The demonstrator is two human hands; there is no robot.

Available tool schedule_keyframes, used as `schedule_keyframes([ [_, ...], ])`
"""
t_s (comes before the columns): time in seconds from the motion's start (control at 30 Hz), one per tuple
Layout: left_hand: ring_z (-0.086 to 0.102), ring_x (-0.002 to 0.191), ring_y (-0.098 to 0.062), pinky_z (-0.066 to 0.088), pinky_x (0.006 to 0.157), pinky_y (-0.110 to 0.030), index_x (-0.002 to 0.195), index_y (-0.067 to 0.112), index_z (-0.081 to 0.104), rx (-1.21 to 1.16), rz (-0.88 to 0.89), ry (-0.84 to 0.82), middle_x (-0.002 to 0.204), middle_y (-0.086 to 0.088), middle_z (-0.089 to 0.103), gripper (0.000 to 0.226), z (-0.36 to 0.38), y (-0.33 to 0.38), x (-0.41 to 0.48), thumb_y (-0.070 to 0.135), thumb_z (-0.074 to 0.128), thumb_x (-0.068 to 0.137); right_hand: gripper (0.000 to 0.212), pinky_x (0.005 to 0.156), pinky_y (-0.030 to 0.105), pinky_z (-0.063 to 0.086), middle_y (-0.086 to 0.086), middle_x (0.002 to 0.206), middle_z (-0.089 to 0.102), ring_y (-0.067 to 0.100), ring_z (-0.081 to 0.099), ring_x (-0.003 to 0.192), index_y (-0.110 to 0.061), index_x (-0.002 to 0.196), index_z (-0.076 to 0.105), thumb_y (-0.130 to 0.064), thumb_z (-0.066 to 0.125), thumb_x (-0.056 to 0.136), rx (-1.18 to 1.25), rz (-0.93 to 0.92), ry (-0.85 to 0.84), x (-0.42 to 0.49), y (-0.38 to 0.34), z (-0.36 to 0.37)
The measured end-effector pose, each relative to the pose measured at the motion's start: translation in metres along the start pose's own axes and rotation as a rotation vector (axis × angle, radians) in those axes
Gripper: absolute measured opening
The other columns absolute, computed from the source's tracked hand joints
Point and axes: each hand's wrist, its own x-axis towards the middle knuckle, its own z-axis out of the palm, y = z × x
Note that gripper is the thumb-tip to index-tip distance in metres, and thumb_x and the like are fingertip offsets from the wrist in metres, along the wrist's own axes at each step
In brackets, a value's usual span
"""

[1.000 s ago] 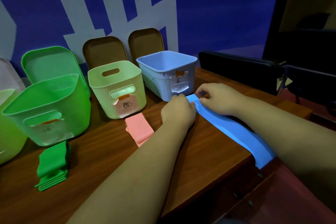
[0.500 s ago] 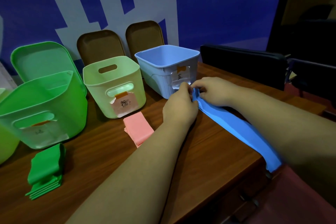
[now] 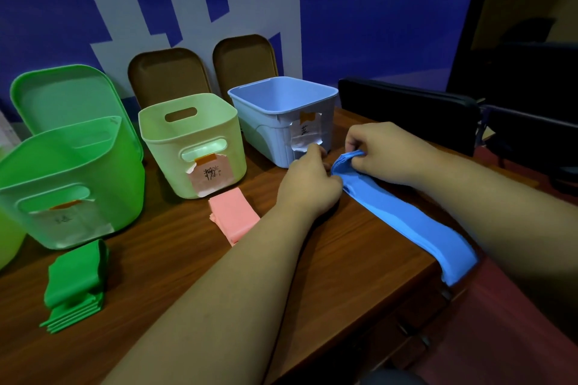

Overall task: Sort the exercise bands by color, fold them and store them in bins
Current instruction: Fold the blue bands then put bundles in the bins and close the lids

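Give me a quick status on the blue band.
Both hands, left and right, pinching blue band end. Band unfolded, tail over table edge. Blue bin unobstructed.

Handwritten paper labels on three bins [image 3: 283, 109], characters perhaps illegible

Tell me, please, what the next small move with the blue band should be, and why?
Probably fold the pinched end back along the strip: both hands, left hand and right hand, grip the blue band at its far end, while the rest lies unfolded, hanging over the table edge.

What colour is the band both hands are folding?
Blue; the band lies across the table edge, clearest in the head view.
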Motion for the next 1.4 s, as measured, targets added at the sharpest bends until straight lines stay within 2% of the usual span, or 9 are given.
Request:
schedule_keyframes([
  [0.13,0.06,0.111,-0.015,0.057,0.095,-0.041,0.111,0.041,0.061,-0.026,0.062,-0.064,0.115,0.004,0.067,0.037,-0.003,0.003,-0.005,0.028,0.055,0.077,0.02,0.066,0.034,0.054,-0.012,0.087,0.062,0.006,0.059,0.077,-0.035,0.095,0.061,-0.02,0.074,0.093,-0.003,-0.031,0.021,-0.037,-0.001,-0.01],
  [0.23,0.058,0.109,-0.011,0.055,0.096,-0.039,0.101,0.046,0.066,-0.025,0.114,-0.103,0.112,0.007,0.068,0.034,-0.004,0.007,-0.009,0.025,0.053,0.077,0.024,0.072,0.038,0.056,-0.014,0.092,0.062,0.004,0.059,0.083,-0.038,0.094,0.06,-0.016,0.071,0.091,-0.022,-0.061,0.003,-0.059,0.002,-0.013],
  [0.5,0.062,0.113,-0.008,0.054,0.099,-0.034,0.112,0.038,0.074,-0.055,0.187,-0.127,0.112,0.017,0.074,0.04,-0.008,0.01,-0.021,0.013,0.055,0.087,0.024,0.078,0.044,0.057,-0.018,0.1,0.058,0.009,0.059,0.09,-0.039,0.096,0.058,-0.016,0.065,0.09,-0.086,-0.033,-0.069,-0.09,0.017,-0.01],
  [0.67,0.065,0.108,-0.007,0.056,0.097,-0.036,0.113,0.041,0.072,-0.086,0.17,-0.153,0.113,0.017,0.073,0.035,-0.01,0.012,-0.026,0.023,0.054,0.09,0.021,0.08,0.042,0.057,-0.017,0.102,0.059,0.007,0.061,0.089,-0.037,0.1,0.063,-0.018,0.066,0.092,-0.048,-0.031,-0.077,-0.098,0.019,-0.009],
  [0.83,0.066,0.096,-0.005,0.054,0.082,-0.025,0.116,0.038,0.072,-0.106,0.143,-0.15,0.115,0.013,0.073,0.032,-0.011,0.012,-0.025,0.021,0.052,0.098,0.021,0.079,0.04,0.058,-0.019,0.102,0.061,0.005,0.062,0.09,-0.039,0.102,0.066,-0.019,0.066,0.094,-0.025,-0.031,-0.048,-0.099,0.019,-0.01],
  [0.97,0.067,0.096,-0.006,0.053,0.081,-0.022,0.118,0.036,0.072,-0.103,0.142,-0.141,0.116,0.013,0.072,0.027,-0.009,0.01,-0.023,0.025,0.053,0.102,0.018,0.085,0.036,0.057,-0.019,0.105,0.063,0.004,0.062,0.097,-0.036,0.105,0.067,-0.02,0.068,0.096,-0.002,-0.034,-0.019,-0.1,0.019,-0.008],
  [1.03,0.067,0.097,-0.007,0.055,0.085,-0.026,0.118,0.037,0.072,-0.101,0.142,-0.135,0.117,0.012,0.072,0.026,-0.009,0.01,-0.022,0.027,0.053,0.104,0.018,0.086,0.035,0.056,-0.019,0.106,0.063,0.004,0.062,0.1,-0.036,0.106,0.068,-0.02,0.069,0.097,0.002,-0.047,0.0,-0.1,0.02,-0.008],
  [1.23,0.063,0.106,-0.006,0.054,0.093,-0.03,0.118,0.036,0.072,-0.088,0.148,-0.139,0.12,0.014,0.071,0.029,-0.007,0.01,-0.022,0.023,0.053,0.101,0.016,0.087,0.039,0.057,-0.02,0.107,0.064,0.003,0.064,0.1,-0.038,0.102,0.071,-0.025,0.07,0.093,0.025,-0.094,-0.072,-0.104,0.028,-0.005],
  [1.4,0.062,0.104,-0.005,0.046,0.081,-0.017,0.123,0.032,0.07,-0.108,0.113,-0.101,0.116,0.014,0.069,0.026,-0.007,0.009,-0.021,0.025,0.059,0.1,0.018,0.093,0.036,0.055,-0.018,0.109,0.068,0.001,0.066,0.1,-0.034,0.086,0.079,-0.025,0.067,0.095,0.162,-0.033,-0.028,-0.087,0.026,-0.01],
])
